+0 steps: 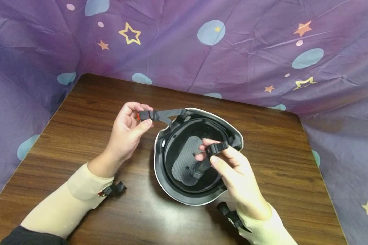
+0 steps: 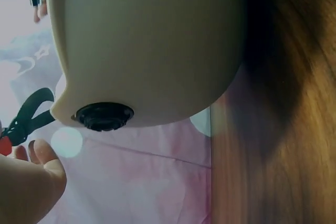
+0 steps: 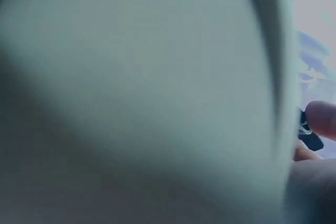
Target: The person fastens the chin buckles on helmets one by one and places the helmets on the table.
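Note:
A helmet point(image 1: 191, 198) lies upside down on the table, its black padded inside facing up and its pale shell point(image 2: 152, 51) filling much of the left wrist view. To the left of its rim, my left hand point(image 1: 122, 131) pinches a black buckle half with a red part point(image 1: 145, 115) between thumb and fingers. A grey strap point(image 1: 168, 112) runs from that buckle to the helmet's far left edge. Over the helmet's right side, my right hand point(image 1: 240, 177) pinches the other black buckle half point(image 1: 216, 148). The two buckle halves are apart.
The brown wood-grain table point(image 1: 79, 143) extends around the helmet. A purple cloth point(image 1: 171, 44) with stars and blue spots hangs behind it and along both sides. Black straps point(image 1: 115, 189) with small devices sit on both wrists. A black round fitting point(image 2: 105, 115) sticks out from the helmet's shell.

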Available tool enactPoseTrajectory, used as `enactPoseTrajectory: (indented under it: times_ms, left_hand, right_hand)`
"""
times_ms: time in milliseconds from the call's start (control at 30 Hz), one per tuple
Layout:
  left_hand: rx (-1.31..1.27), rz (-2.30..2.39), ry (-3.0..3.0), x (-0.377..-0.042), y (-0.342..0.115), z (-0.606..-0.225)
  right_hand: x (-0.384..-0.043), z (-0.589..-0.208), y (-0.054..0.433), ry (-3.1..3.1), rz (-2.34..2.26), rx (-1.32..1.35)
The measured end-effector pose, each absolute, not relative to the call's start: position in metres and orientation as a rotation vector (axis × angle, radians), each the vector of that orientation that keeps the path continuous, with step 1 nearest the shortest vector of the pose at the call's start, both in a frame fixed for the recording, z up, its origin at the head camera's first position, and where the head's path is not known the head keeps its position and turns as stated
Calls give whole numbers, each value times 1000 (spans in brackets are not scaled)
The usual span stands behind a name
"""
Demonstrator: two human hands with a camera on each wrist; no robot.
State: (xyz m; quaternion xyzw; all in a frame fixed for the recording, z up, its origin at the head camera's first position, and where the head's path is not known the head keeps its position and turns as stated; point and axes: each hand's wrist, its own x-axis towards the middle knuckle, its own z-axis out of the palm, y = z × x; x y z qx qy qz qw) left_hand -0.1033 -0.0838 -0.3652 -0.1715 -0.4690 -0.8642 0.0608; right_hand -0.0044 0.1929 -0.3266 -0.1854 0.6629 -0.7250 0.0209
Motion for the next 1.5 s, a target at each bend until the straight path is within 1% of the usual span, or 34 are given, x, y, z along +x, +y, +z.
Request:
enactPoseTrajectory:
  times_ms: [133, 300, 500, 833, 1100, 1333, 1500]
  left_hand:
    - [-739, -2439, -1515, -98, -80, -367]
    - [-1029, -2197, -1659, -90, -76, -368]
    - [-1194, -1734, -1849, -87, -75, -369]
    - [-1311, -1366, -1890, -89, -74, -373]
    - [-1309, -1343, -1922, -91, -74, -376]
    - [-1340, -1260, -1942, -95, -76, -380]
    - [-1359, -1246, -1918, -98, -78, -383]
  right_hand:
    - [-5, -329, 191, 2137, -2249, -527]
    - [-5, -334, 188, 2183, -2250, -560]
    - [-7, -338, 186, 2248, -2189, -626]
    - [-7, -342, 185, 2230, -2084, -596]
    - [-9, -343, 186, 2288, -2009, -568]
    - [-10, -344, 184, 2340, -1934, -477]
    - [-11, -345, 185, 2392, -1806, -523]
